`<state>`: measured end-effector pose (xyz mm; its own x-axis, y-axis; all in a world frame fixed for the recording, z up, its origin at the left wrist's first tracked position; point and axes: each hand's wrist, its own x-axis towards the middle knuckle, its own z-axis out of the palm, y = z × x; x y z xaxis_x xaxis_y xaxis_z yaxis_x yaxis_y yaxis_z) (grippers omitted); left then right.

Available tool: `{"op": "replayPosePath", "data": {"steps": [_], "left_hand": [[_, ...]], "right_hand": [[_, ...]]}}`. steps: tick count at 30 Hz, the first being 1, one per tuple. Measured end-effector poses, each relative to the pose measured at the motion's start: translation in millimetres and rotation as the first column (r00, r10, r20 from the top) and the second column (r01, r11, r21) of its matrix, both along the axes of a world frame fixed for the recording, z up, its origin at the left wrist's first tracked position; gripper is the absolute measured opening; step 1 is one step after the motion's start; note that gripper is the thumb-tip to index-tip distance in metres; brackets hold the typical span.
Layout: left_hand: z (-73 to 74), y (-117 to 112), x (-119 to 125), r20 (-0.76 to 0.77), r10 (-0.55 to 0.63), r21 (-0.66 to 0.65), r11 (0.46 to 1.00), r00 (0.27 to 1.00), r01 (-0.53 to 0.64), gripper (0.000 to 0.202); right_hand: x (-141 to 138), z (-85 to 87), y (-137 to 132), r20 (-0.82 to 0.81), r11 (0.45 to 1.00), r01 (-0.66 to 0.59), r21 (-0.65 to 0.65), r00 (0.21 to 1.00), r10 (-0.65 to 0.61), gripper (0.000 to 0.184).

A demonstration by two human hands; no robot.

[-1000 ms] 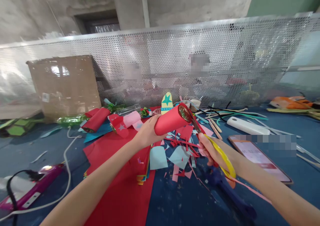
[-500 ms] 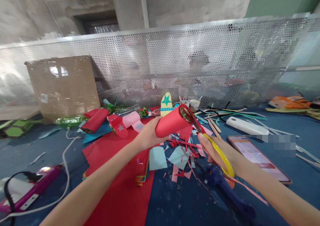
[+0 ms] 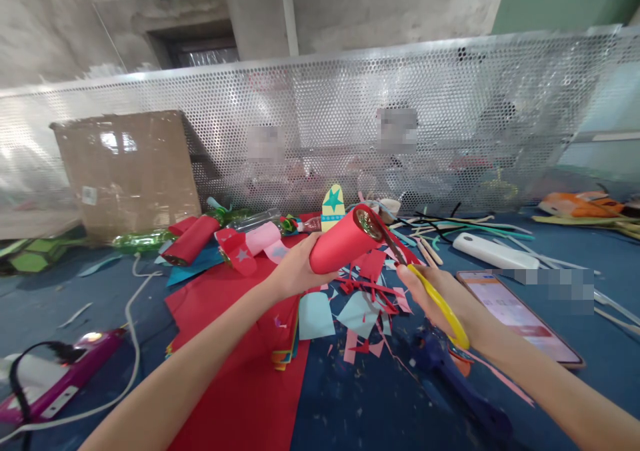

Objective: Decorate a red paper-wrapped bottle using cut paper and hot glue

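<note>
My left hand [image 3: 295, 269] is closed around a bottle wrapped in red paper [image 3: 341, 241], holding it tilted up to the right above the table. Its far end shows a shiny round rim. My right hand [image 3: 437, 299] grips yellow-handled scissors [image 3: 440, 304], whose blades reach up to the far end of the red roll. Under both hands lies a heap of red, pink and light blue paper scraps [image 3: 365, 304] on a large red paper sheet [image 3: 240, 358].
Blue table [image 3: 350, 404] with a phone [image 3: 517, 318] at right, a white bar [image 3: 493, 251], sticks and strips behind. A blue glue gun [image 3: 460, 384] lies below my right hand, a purple glue gun [image 3: 60, 378] with cable at left. Cardboard box [image 3: 127, 171], wrapped bottles [image 3: 193, 238], perforated metal screen [image 3: 350, 118] behind.
The red roll and scissors shifted very slightly; my right hand lifted a little and the blades stay at the roll's far end. Otherwise nothing moved.
</note>
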<state>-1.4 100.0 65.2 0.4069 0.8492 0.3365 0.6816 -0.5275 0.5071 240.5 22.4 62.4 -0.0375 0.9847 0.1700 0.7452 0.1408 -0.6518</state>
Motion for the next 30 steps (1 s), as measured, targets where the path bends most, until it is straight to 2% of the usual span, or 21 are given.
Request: {"op": "replayPosePath", "data": {"steps": [9,13,20,26,30], "left_hand": [[1.8,6,-10,-0.002,-0.097,-0.077,0.992,0.995,0.097,0.07],[-0.3,12,-15,0.007,-0.141,-0.119,0.983,0.99,0.141,0.07],[-4.0,17,-23,0.053,-0.189,-0.218,0.956,0.981,0.196,0.072],[-5.0,20,-26,0.113,-0.27,-0.283,0.914,0.956,0.291,0.061],[-3.5,20,-27,0.121,-0.291,-0.324,0.892,0.949,0.315,0.06]], "right_hand": [[5,7.0,-1,0.098,0.998,0.015,0.06,0.995,-0.021,0.049],[11,3.1,6,0.18,0.999,0.021,0.049,0.983,-0.03,0.05],[17,-3.3,13,0.271,0.993,0.022,0.116,0.961,-0.053,0.055],[20,-3.8,17,0.27,0.996,-0.032,0.086,0.963,0.007,0.052],[15,3.2,11,0.227,0.998,-0.06,0.016,0.972,0.055,0.052]]}}
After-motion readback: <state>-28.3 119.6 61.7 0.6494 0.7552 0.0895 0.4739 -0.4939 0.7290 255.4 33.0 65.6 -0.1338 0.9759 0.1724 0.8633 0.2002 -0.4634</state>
